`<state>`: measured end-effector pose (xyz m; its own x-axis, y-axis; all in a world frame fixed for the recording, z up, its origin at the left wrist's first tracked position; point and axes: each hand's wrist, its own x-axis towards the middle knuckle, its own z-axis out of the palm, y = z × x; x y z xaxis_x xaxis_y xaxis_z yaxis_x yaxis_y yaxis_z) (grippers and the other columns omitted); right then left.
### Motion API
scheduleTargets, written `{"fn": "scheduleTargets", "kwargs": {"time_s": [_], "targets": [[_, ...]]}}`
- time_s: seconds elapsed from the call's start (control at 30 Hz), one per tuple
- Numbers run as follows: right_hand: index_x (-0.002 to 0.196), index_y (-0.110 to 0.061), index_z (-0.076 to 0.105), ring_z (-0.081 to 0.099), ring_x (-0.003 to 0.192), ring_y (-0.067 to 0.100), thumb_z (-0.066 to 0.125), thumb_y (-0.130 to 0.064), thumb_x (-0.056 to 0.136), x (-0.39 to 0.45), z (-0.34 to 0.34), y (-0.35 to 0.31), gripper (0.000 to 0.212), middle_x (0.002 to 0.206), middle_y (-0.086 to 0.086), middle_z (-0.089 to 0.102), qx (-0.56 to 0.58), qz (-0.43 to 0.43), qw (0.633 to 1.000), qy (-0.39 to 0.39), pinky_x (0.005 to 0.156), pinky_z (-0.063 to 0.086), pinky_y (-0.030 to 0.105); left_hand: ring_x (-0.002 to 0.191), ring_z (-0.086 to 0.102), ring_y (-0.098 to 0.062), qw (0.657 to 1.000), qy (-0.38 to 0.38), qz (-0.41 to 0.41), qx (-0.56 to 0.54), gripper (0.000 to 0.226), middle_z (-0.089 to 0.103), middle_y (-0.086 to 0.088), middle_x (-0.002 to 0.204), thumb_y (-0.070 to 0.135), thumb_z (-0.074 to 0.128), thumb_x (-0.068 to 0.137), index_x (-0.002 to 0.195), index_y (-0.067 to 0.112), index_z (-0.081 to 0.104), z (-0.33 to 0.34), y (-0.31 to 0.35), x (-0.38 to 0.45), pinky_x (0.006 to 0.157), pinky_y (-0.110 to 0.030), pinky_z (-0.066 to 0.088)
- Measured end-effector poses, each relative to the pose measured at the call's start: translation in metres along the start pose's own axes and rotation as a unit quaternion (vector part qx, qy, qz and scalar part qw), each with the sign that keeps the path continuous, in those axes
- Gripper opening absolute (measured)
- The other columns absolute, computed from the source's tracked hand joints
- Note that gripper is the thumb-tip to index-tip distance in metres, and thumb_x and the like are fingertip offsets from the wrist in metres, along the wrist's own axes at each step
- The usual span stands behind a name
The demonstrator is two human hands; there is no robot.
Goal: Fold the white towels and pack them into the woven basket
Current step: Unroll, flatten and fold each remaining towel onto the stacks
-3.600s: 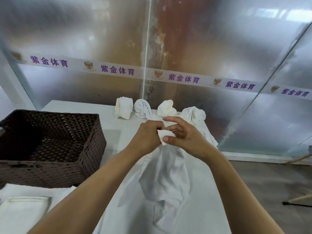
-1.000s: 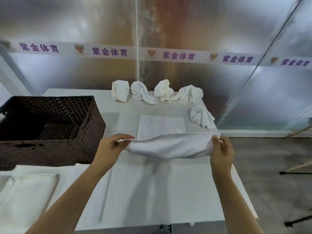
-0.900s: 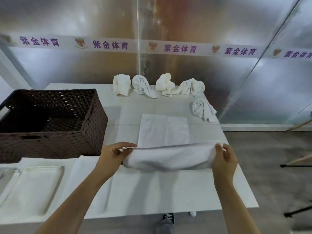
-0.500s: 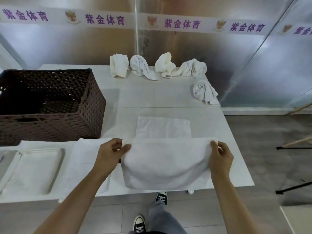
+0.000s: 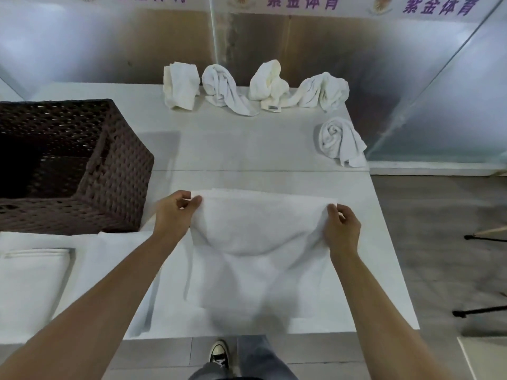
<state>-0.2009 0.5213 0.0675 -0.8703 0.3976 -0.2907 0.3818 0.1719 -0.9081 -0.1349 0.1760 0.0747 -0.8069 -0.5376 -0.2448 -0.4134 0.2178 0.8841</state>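
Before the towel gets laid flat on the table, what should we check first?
1. Left hand pinches a top corner of the towel: ok.
2. Right hand pinches the other corner: ok.
3. Top edge stretched straight: not ok, it sags in the middle.
4. Bare table beyond the towel: ok.
5. Woven basket apart from the towel: ok.
6. Lower edge lying smooth: cannot tell, blurred.

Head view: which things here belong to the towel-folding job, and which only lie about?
Belong to the job:
- held towel, pinched by left hand and right hand
- five crumpled towels
- woven basket
- folded towels

Just there:
- table
- black stand legs on the floor
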Motion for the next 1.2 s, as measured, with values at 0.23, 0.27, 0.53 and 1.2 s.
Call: {"fn": "scheduleTargets", "kwargs": {"time_s": [0.23,0.27,0.53,1.2], "targets": [[0.102,-0.016,0.067,0.058,0.077,0.02,0.057,-0.029,0.1,0.072,0.036,0.034,0.016,0.084,-0.002,0.063,-0.058,0.036,0.997,-0.04,0.077,0.048,0.033,0.077,0.065,-0.022,0.995,0.044,0.013,0.087,0.013,0.065,0.007,0.078,0.033,0.07,0.092,0.095,0.023,0.064,0.045,-0.014,0.054,0.078,-0.039,0.055],[0.104,-0.017,0.066,0.059,0.08,0.02,0.057,-0.03,0.1,0.08,0.04,0.038,0.016,0.088,-0.002,0.064,-0.068,0.041,0.996,-0.045,0.079,0.049,0.035,0.081,0.067,-0.025,0.994,0.043,0.011,0.098,0.014,0.066,0.006,0.078,0.035,0.07,0.092,0.095,0.023,0.064,0.049,-0.019,0.061,0.081,-0.038,0.055],[0.113,-0.018,0.063,0.063,0.082,0.016,0.058,-0.032,0.099,0.092,0.046,0.071,0.021,0.1,-0.002,0.067,-0.135,0.065,0.987,-0.062,0.077,0.051,0.034,0.086,0.067,-0.018,0.99,0.036,-0.03,0.133,0.019,0.07,0.002,0.095,0.031,0.071,0.091,0.107,0.022,0.066,0.056,-0.049,0.067,0.082,-0.035,0.054],[0.083,-0.009,0.067,0.062,0.07,0.023,0.056,-0.034,0.102,-0.109,-0.051,0.194,0.033,0.075,0.006,0.066,-0.318,0.154,0.93,-0.102,0.063,0.049,0.032,0.075,0.067,-0.022,0.941,-0.115,-0.223,0.226,0.018,0.069,-0.003,0.081,0.034,0.068,0.091,0.09,0.016,0.063,-0.003,-0.171,-0.129,0.062,-0.03,0.048]]}}
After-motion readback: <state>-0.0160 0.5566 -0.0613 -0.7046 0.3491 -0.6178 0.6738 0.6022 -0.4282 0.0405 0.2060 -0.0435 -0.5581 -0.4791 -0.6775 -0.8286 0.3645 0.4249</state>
